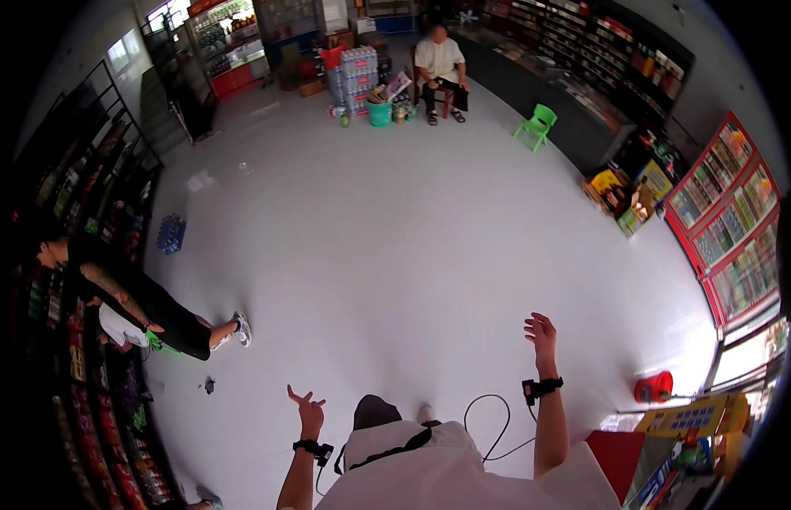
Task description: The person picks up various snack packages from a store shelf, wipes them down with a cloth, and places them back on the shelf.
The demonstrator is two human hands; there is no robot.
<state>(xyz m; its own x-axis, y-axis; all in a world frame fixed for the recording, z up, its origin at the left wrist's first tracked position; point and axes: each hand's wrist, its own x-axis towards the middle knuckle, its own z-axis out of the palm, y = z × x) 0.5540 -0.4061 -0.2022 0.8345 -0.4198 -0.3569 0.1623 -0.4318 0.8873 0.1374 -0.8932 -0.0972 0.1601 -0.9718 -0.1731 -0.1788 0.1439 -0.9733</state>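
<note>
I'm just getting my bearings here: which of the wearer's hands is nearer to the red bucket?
The right. The right hand is in the air to the left of the red bucket; the left hand is farther left, across the body.

Near the floor's lower right corner, a yellow carton bears large blue characters in two lines across its face, and a blue package below it carries pale lettering, blurred by its slant. Toward the floor's far edge, the stacked packs of bottles show red labels with lighter print too small to make out, as is the marking on the yellow panel beside the near end of the dark tabletop.
</note>
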